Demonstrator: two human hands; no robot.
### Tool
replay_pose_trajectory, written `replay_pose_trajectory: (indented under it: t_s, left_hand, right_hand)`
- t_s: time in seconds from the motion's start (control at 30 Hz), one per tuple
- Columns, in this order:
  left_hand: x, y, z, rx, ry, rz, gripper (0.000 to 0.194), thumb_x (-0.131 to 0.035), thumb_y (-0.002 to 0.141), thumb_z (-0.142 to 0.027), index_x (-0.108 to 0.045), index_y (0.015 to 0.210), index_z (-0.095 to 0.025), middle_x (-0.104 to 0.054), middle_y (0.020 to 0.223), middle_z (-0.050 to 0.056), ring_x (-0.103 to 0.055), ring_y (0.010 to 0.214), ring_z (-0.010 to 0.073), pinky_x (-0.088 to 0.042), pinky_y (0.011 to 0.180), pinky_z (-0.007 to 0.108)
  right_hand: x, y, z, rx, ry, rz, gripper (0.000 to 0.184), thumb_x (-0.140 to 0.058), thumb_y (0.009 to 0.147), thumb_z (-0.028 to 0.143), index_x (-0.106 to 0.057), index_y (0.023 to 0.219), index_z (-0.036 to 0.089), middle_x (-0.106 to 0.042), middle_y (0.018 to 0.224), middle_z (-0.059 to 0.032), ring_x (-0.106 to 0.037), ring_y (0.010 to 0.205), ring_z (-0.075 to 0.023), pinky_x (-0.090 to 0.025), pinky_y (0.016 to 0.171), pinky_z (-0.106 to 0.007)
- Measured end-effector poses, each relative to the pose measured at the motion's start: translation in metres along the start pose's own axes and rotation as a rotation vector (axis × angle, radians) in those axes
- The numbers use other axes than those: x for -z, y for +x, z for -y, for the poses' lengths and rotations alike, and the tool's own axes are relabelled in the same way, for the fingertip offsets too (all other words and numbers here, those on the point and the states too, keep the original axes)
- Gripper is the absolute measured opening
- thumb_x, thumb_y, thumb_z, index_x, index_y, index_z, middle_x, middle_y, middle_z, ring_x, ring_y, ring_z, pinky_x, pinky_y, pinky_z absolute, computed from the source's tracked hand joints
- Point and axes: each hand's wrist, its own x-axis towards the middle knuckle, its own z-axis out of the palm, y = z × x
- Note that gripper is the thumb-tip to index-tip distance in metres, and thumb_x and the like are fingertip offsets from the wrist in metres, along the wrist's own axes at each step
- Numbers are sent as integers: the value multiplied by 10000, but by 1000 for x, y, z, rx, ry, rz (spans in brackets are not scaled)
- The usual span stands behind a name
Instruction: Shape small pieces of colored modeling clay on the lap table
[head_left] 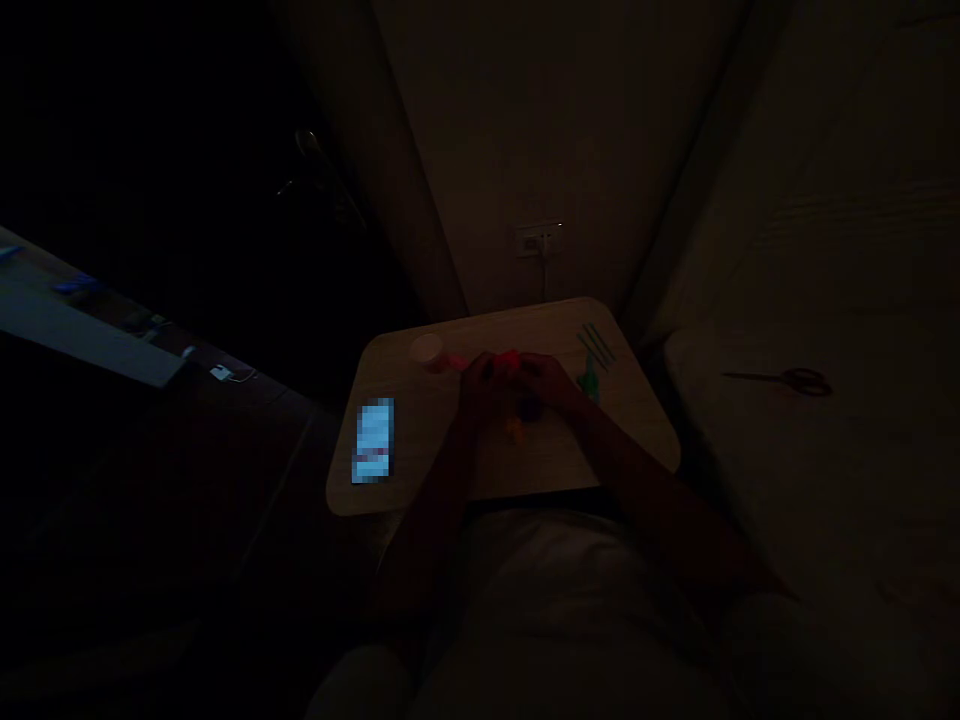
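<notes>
The light is very dim, so detail is poor. My left hand (478, 380) and my right hand (544, 376) meet over the small wooden table (427, 470), fingers closed around a bright red piece (508, 358) whose kind I cannot make out. Just left of my left hand lies a pinkish-red piece (455, 362), beside a pale round cup or tub (427, 350). Below the hands, nearer to me, sit an orange lump (515, 430) and a dark roundish thing (531, 408). A green object (589, 382) is close to my right wrist.
Several thin greenish sticks (596, 345) lie at the table's back right. A lit phone (373, 440) rests at its left. Scissors (802, 381) lie on the pale bed-like surface (750, 440) to the right. Behind the table, a cable hangs from a wall socket (532, 241).
</notes>
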Motion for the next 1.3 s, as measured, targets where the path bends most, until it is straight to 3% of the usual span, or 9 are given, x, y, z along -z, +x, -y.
replay_pose_trajectory:
  t_s: [0.2, 0.37, 0.77, 1.0, 1.1, 1.3]
  left_hand:
    - [1, -1, 0, -15, -44, 64, 367, -599, 919, -519, -515, 770, -194, -498, 690, -30, -437, 655, 128, -362, 610, 251]
    - [-1, -3, -1, -21, -28, 125, 414, -567, 942, -529, -508, 720, -184, -453, 658, -37, -411, 630, 121, -336, 602, 261]
    - [0, 0, 5, 37, -29, 103, 451, -537, 943, -556, -619, 731, -167, -594, 702, 7, -521, 683, 154, -423, 659, 279]
    - [0, -1, 5, 38, -75, 94, 516, -501, 938, -630, -599, 726, -170, -597, 708, 14, -528, 689, 152, -439, 664, 275]
    - [-1, -1, 4, 68, -45, 101, 491, -561, 899, -635, -602, 748, -169, -584, 695, 2, -512, 669, 143, -426, 637, 262]
    - [-3, -2, 2, 73, -12, 143, 347, -682, 842, -491, -672, 839, -144, -642, 748, 11, -530, 680, 143, -429, 631, 260]
  right_hand:
    - [2, 1, -2, -11, 43, 32, 403, -735, 755, 540, -730, 882, 158, -673, 790, -23, -575, 721, -175, -451, 652, -276]
    - [3, 0, -3, -24, 68, 95, 404, -749, 730, 560, -710, 775, 160, -640, 711, -9, -551, 679, -162, -445, 643, -273]
    - [0, 0, -4, 16, -19, 42, 428, -731, 750, 600, -678, 698, 179, -610, 647, -2, -525, 645, -164, -426, 606, -273]
    - [1, 1, 1, 21, 61, -31, 399, -699, 788, 583, -648, 777, 187, -586, 687, 5, -509, 639, -147, -395, 613, -268]
    - [3, 3, -1, 10, 112, -90, 384, -708, 775, 572, -638, 778, 194, -586, 687, 5, -520, 643, -152, -400, 612, -271]
    - [4, 6, -12, -4, 142, -112, 366, -722, 771, 556, -643, 753, 199, -624, 695, -5, -560, 661, -164, -444, 639, -284]
